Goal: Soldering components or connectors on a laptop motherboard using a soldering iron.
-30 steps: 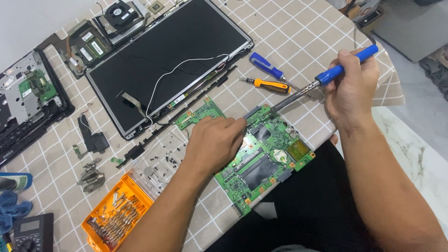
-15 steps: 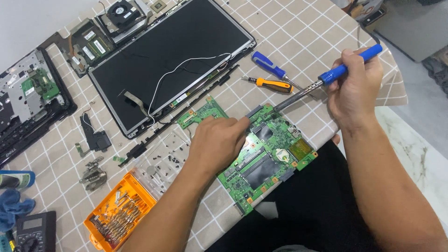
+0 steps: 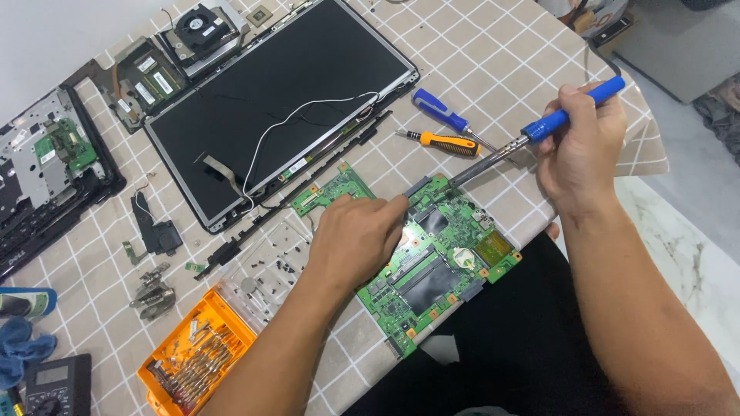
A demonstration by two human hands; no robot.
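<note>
A green laptop motherboard [image 3: 439, 262] lies at the table's near edge, partly overhanging my lap. My left hand [image 3: 354, 239] presses flat on its left part, index finger stretched toward the board's upper corner. My right hand [image 3: 582, 150] grips a soldering iron with a blue handle [image 3: 570, 112]; its metal shaft slants down-left and the tip [image 3: 455, 181] rests at the board's top edge.
A laptop screen panel [image 3: 277, 108] with loose white cables lies behind the board. Blue [image 3: 439, 110] and orange [image 3: 447, 143] screwdrivers sit beside it. An orange bit case [image 3: 196, 358], a clear screw tray [image 3: 266, 266], a laptop base [image 3: 38, 169], a fan [image 3: 199, 31] and a multimeter [image 3: 54, 385] lie left.
Both hands and the board hold nearly the same position; my left index finger has stretched out a little toward the iron's tip.
</note>
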